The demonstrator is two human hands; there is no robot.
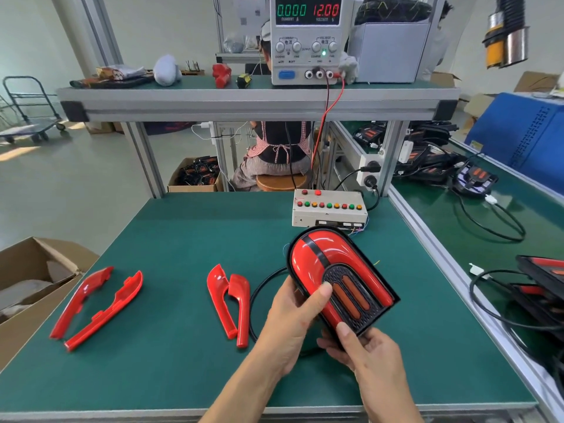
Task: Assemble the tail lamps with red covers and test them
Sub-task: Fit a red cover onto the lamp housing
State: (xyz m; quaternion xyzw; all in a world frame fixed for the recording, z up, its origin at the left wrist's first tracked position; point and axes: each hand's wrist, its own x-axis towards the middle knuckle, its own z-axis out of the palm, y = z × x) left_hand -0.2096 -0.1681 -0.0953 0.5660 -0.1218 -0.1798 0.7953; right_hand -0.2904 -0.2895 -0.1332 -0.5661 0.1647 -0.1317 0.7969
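1. Where the green mat [183, 239] covers our bench, we see a factory room around it: an aluminium-framed shelf [256, 100] above, pale floor to the left, a second green bench [488, 215] to the right.
2. We hold the tail lamp [338, 279] just above the mat, right of centre; our left hand [290, 319] grips its left edge with the thumb on the face, and our right hand [363, 346] grips its lower corner, thumb on top.
3. Its cover is glossy red, arch-shaped, crossed by a black stripe, around a black meshed panel with two orange slots.
4. Two pairs of loose red covers lie on the mat: one pair [94, 306] far left, the other pair [230, 303] just beside our left hand. They look like smooth, curved moulded plastic.
5. A beige button box [329, 210] with red, green and orange buttons sits behind the lamp; the power supply [308, 38] on the shelf reads 0.000 and 12.00.
6. A black cable [259, 297] loops under our hands, its ends hidden. A cardboard box [36, 282] is cut off at the left edge, and dark lamp parts [543, 288] at the right are hard to make out.
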